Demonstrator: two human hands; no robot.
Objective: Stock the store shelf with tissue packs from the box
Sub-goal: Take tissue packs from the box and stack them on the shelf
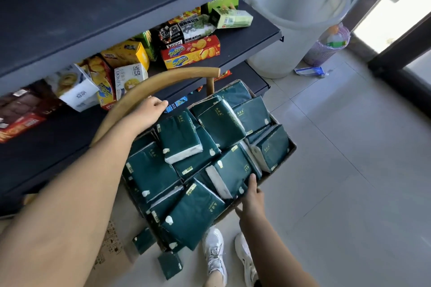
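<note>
Currently noted: cardboard box (292, 147), heaped with green tissue packs (149, 170), beside the dark shelf (245, 46) of biscuit boxes (191, 53). Left hand (149, 112) at far rim, fingers curled together; grip on anything not determinable. Right hand (251, 196) at near rim, fingers straight, together, touching a pack, thumb splayed outside the wall.

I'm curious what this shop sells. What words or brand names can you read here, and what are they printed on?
"Zecheese": twice on the red biscuit box.
"LANDY" and "COOKIES": on the white cookie box, printed sideways.
Chinese characters on the black snack pack: too blurred to read.
Gold print on the tissue packs: too small to read.
</note>
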